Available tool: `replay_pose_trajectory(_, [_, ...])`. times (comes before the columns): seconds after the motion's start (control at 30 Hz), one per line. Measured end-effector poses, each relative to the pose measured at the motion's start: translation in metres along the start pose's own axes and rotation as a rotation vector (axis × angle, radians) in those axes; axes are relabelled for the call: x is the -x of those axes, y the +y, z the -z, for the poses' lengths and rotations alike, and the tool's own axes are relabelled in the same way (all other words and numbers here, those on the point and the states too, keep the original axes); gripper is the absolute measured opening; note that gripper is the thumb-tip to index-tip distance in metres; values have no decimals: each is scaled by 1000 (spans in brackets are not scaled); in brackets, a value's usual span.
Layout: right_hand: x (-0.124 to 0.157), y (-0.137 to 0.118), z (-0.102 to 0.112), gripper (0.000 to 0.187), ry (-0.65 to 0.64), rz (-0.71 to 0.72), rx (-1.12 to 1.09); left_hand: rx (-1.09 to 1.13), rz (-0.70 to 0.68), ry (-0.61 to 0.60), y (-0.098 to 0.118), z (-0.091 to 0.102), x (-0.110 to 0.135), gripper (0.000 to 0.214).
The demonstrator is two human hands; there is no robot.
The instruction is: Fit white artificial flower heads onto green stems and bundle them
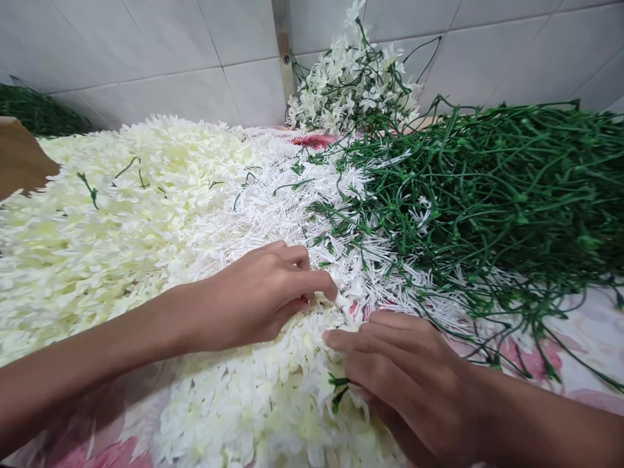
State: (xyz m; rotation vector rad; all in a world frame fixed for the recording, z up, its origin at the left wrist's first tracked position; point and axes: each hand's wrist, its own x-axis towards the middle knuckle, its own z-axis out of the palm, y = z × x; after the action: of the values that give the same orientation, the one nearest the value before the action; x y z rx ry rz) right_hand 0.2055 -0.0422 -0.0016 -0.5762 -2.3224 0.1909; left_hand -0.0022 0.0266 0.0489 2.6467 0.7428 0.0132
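My left hand (268, 292) is over the near pile of white artificial flower petals (277, 396). Its fingers are curled, the index finger and thumb bent toward each other, and whatever lies between their tips is hidden. Close by on the right, my right hand (409, 370) is closed, its index finger pointing left across the petals. The forked end of a green plastic stem (337, 390) pokes out from under its fingers, by the thumb. Just beyond both hands lie many thin white plastic stamens (292, 208).
A wide heap of cream-white petals (107, 240) spreads at left. Tangled green stems (511, 195) fill the right. Assembled white flowers (355, 91) are piled at the back against a tiled wall (160, 45). Floral cloth (580, 331) covers the surface; something brown (22, 159) stands far left.
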Motion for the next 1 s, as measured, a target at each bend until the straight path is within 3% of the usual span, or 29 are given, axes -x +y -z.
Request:
replay_pose_trajectory(0.23, [0,0,-2,24,0,3,10,-111,24,-27,3,-4,-4,21])
replay_pose_trajectory(0.47, [0,0,-2,28,4,0,21,256,150,-45,-2,-3,-3,26])
replay_pose_trajectory(0.63, [0,1,-2,22,-6,5,17,564,286,-156,-6,0,-5,24])
replay_pose_trajectory(0.77, [1,2,-3,20,-4,14,-9,714,315,-178,-9,3,-6,20])
replay_pose_trajectory(0.87, [0,1,-2,22,-4,18,0,619,293,-134,-8,5,-4,19])
replay_pose_trajectory(1.0, [-4,0,0,25,-3,13,19,286,182,-21,-3,5,1,15])
